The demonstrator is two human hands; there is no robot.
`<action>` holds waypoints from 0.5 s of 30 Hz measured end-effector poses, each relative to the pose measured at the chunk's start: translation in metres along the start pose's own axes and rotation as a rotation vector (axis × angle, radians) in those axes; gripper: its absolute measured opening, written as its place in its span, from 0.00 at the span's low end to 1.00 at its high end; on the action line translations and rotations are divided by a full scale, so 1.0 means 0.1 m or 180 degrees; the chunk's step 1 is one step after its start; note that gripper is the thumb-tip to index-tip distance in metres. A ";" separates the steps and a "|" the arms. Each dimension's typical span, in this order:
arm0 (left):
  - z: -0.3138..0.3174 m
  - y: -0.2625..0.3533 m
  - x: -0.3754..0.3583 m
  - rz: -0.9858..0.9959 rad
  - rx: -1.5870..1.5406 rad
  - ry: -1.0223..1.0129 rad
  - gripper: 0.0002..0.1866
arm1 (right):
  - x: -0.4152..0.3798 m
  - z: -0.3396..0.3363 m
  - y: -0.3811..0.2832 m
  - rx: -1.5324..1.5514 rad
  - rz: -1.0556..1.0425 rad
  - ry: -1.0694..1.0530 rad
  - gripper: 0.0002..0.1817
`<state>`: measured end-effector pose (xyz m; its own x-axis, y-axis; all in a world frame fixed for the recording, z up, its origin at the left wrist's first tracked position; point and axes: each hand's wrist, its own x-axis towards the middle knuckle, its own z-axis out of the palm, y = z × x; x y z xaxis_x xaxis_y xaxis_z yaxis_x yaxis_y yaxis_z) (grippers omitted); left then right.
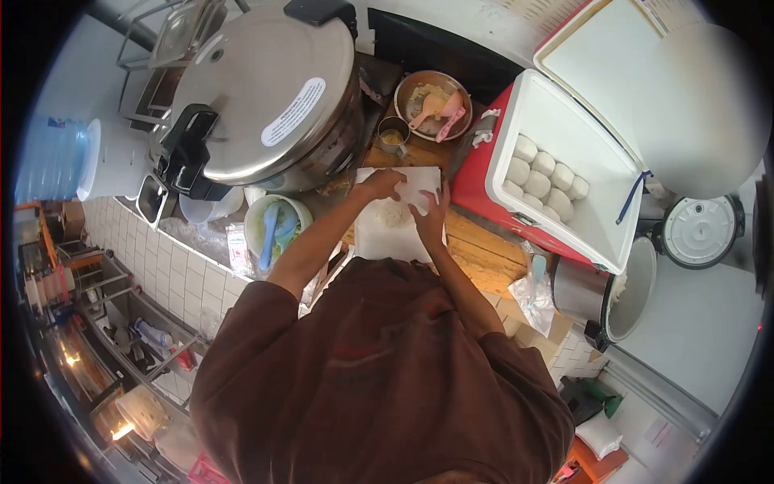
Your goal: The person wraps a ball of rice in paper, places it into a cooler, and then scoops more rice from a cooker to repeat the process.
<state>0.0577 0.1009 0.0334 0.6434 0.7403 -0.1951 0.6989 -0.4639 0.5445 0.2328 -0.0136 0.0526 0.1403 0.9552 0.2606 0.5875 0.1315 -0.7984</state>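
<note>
My left hand (382,185) and my right hand (432,211) are close together over a white cloth-like sheet (379,242) on the wooden worktop. Between them is a pale, thin, sheet-like piece (414,187), with the fingers of both hands curled at its edges; I cannot tell what it is made of. Just below it, a pale round patch (393,214) lies on the white sheet. Beyond my hands stands a small metal cup (393,135) with yellowish contents. Behind that, a metal bowl (401,103) holds a pale mix and pink and orange scoops (451,113).
At left stands a large pressure cooker (266,89), with a white tub (256,219) holding blue utensils in front. To the right, an open red cooler (476,173) contains several whitish round bundles (538,176). A steel pot (576,286) and a plastic bag (532,294) are nearer.
</note>
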 end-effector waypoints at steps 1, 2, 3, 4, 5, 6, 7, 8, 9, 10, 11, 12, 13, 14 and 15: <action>-0.03 -0.03 0.01 0.0188 -0.0394 -0.0449 0.25 | 0.00 -0.03 -0.06 0.0262 0.0335 0.0338 0.12; -0.03 -0.04 0.01 0.0188 -0.0538 -0.0326 0.24 | 0.00 -0.03 -0.01 0.0259 0.0349 0.0349 0.12; -0.08 -0.05 0.00 0.0193 -0.0535 -0.0335 0.24 | 0.02 -0.03 0.11 0.0449 0.0953 0.0019 0.16; -0.12 -0.06 -0.03 0.0294 -0.0676 -0.0308 0.22 | 0.05 -0.06 0.19 0.0636 0.1564 -0.0320 0.20; -0.14 -0.07 -0.07 0.0391 -0.0826 -0.0281 0.20 | 0.09 -0.10 0.28 0.0631 0.1582 -0.0325 0.20; -0.13 -0.11 -0.11 0.0383 -0.0841 -0.0288 0.20 | 0.14 -0.15 0.33 0.0272 0.1371 -0.0903 0.21; -0.11 -0.18 -0.14 0.0261 0.0103 -0.0404 0.19 | 0.18 -0.19 0.39 -0.0088 0.1141 -0.1486 0.23; -0.10 -0.24 -0.16 0.0124 0.1050 -0.0510 0.18 | 0.21 -0.21 0.44 -0.0091 0.1132 -0.1515 0.23; -0.06 -0.28 -0.18 0.0090 0.1036 -0.0500 0.18 | 0.21 -0.18 0.54 -0.0355 0.0975 -0.1297 0.23; -0.02 -0.31 -0.20 0.0060 0.1385 -0.0563 0.19 | 0.22 -0.15 0.65 -0.0611 0.0811 -0.1080 0.24; 0.00 -0.34 -0.21 0.0027 0.1736 -0.0627 0.20 | 0.26 -0.13 0.77 -0.0605 0.0786 -0.1117 0.24; -0.02 -0.39 -0.23 -0.0008 0.1721 -0.0629 0.20 | 0.31 -0.13 0.82 -0.0604 0.0906 -0.1385 0.24; -0.04 -0.44 -0.24 -0.0286 0.0610 -0.0604 0.23 | 0.31 -0.13 0.85 -0.0607 0.1029 -0.1656 0.23; -0.03 -0.46 -0.26 -0.0551 -0.0499 -0.0558 0.26 | 0.28 -0.12 0.88 -0.0603 0.1022 -0.1687 0.23; -0.05 -0.39 -0.33 -0.0573 -0.0504 -0.0556 0.26 | 0.31 -0.15 0.75 -0.0374 0.1119 -0.1536 0.23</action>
<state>0.0078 0.0969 0.0226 0.5672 0.7025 -0.4299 0.7580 -0.2410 0.6061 0.2932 0.0218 0.0092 -0.0192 0.9520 -0.3054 0.6594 -0.2175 -0.7196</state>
